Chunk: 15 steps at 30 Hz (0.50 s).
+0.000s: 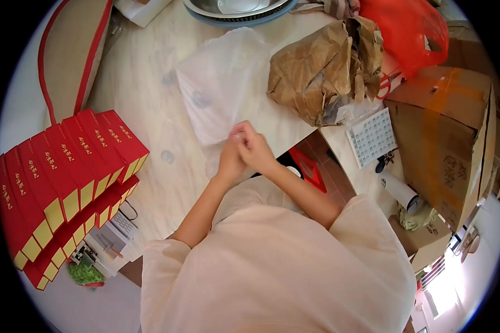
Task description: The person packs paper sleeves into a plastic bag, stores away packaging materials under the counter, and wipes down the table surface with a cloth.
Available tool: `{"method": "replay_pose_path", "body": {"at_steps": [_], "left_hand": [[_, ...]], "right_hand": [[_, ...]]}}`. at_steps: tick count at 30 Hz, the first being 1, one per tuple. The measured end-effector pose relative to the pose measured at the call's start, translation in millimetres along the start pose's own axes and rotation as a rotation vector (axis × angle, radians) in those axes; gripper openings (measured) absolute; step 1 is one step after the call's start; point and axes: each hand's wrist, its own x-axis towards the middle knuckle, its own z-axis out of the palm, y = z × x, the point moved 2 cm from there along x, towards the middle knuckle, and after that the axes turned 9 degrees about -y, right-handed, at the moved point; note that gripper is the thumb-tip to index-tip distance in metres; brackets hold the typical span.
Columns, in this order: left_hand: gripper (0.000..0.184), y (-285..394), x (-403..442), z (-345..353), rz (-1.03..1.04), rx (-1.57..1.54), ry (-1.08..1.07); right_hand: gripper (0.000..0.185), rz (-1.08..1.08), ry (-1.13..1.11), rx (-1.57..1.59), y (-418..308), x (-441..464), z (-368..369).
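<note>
My left hand (231, 157) and my right hand (254, 147) meet at the near edge of the table, fingers curled in and touching each other. Whatever they pinch between them is too small or hidden to make out. Just beyond the fingers a thin white translucent plastic bag (214, 83) lies on the pale marbled tabletop (150, 205). Its near end reaches my hands, and I cannot tell whether they grip it. To the right of the bag sits a crumpled brown paper bag (311, 66), with clear plastic poking from its mouth.
Red boxes (66, 161) with gold lettering stand stacked at the left. A metal bowl (239, 8) is at the back. On the right are a red plastic bag (408, 33), a sticker sheet (371, 137), a white roll (399, 191) and a large taped carton (441, 133).
</note>
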Motion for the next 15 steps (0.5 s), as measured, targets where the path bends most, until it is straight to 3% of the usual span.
{"method": "replay_pose_path", "body": {"at_steps": [1,2,3,5,6,7,8,9,11,15], "left_hand": [[0.028,-9,-3,1,-0.101,-0.123,0.099],[0.024,-48,7,1,0.174,-0.095,0.364],[0.024,-47,4,-6,0.178,-0.096,0.360],[0.028,-45,-7,-17,-0.165,-0.571,0.321],[0.028,-45,-7,-18,-0.167,-0.561,0.320],[0.027,-46,-8,-19,-0.191,-0.614,0.456],[0.027,-47,-9,-20,-0.213,-0.669,0.592],[0.027,-43,-10,-22,-0.212,-0.667,0.588],[0.035,-34,-13,-28,-0.267,-0.672,0.580],[0.034,-48,-18,-27,-0.267,-0.672,0.584]], "right_hand": [[0.016,0.002,0.002,0.000,-7,2,5],[0.017,-0.105,-0.032,0.009,-17,4,12],[0.019,-0.215,-0.068,0.017,-26,6,17],[0.019,-0.175,-0.086,0.102,-25,8,19],[0.018,-0.198,0.111,0.133,-11,12,16],[0.018,-0.216,0.312,0.163,5,16,12],[0.023,-0.056,0.367,0.209,30,21,1],[0.023,-0.056,0.371,0.210,55,27,-7],[0.036,0.407,0.338,0.440,101,35,-17],[0.049,0.465,0.108,0.590,82,43,-3]]}}
